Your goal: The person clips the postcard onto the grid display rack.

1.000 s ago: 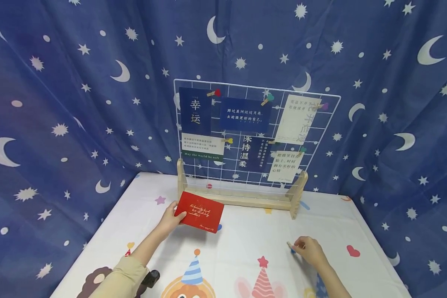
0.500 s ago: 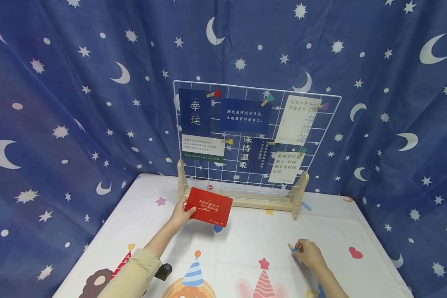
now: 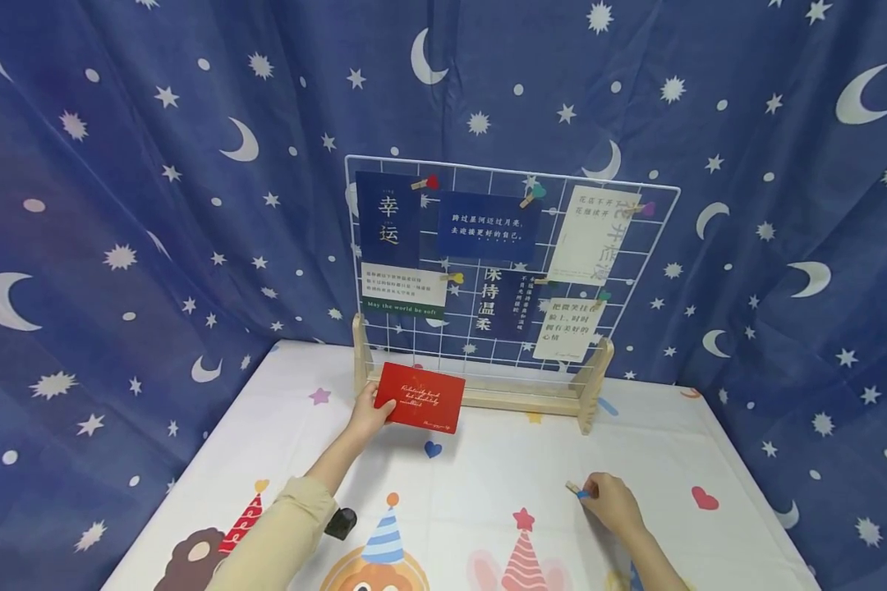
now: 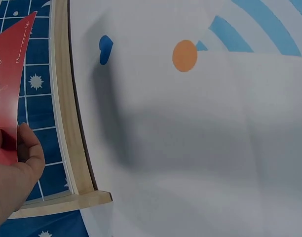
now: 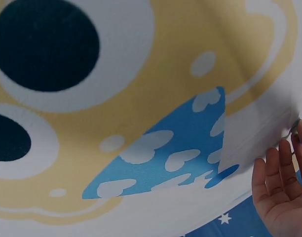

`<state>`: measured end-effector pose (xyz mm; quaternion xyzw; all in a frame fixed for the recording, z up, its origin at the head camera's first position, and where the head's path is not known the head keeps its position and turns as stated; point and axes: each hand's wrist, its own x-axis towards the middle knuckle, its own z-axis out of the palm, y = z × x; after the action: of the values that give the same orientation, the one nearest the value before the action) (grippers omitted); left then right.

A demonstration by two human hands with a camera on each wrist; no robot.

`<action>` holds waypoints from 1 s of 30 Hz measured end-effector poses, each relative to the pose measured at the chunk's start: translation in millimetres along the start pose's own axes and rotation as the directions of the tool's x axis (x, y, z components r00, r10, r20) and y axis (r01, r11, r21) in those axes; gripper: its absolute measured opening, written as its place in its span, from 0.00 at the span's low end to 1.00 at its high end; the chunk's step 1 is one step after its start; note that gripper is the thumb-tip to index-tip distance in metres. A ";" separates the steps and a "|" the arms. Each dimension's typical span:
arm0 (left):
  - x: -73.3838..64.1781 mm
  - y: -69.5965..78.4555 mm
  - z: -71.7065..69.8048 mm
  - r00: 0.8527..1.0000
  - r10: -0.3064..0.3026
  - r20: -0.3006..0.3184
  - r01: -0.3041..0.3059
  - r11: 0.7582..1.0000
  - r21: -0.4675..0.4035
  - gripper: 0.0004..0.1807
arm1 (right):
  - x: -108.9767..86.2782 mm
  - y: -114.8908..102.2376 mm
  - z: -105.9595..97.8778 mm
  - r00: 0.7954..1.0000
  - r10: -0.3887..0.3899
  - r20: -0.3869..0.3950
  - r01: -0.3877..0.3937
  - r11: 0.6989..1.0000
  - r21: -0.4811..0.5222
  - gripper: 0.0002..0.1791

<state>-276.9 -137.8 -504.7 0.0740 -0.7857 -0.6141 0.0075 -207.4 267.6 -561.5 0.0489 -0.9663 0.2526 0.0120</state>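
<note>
Between thumb and fingers my left hand (image 3: 369,414) pinches the left edge of a red card (image 3: 421,400) with pale script on it. The card is tilted in front of the lower left part of a white wire grid rack (image 3: 513,355). In the left wrist view the left hand (image 4: 18,170) grips the card (image 4: 8,74) near its edge. Low over the table at the right, my right hand (image 3: 612,501) pinches a small wooden clip (image 3: 573,487) with a blue part. The right wrist view shows the right hand (image 5: 284,192) at its edge; the clip is mostly cut off there.
Several cards hang on the grid under coloured clips, among them a dark blue card (image 3: 388,220) and a cream card (image 3: 595,234). Wooden feet (image 3: 594,386) hold the grid up. A white printed tablecloth (image 3: 503,468) covers the table. A starry blue curtain (image 3: 192,205) stands behind.
My left hand has carried the red card right and up, closer to the grid's base. My right hand stays nearly in place, the clip turning slightly in its fingers.
</note>
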 end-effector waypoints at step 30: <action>31.0 -23.5 -5.0 1.000 0.011 0.022 -0.008 0.991 -0.131 0.22 | 10.9 -8.9 -3.7 0.990 -0.018 -0.137 0.037 0.990 0.135 0.06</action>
<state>-304.6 -152.0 -528.7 0.0626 -0.7440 -0.6652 0.0063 -217.3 260.7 -553.4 0.0455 -0.9428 0.3209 0.0776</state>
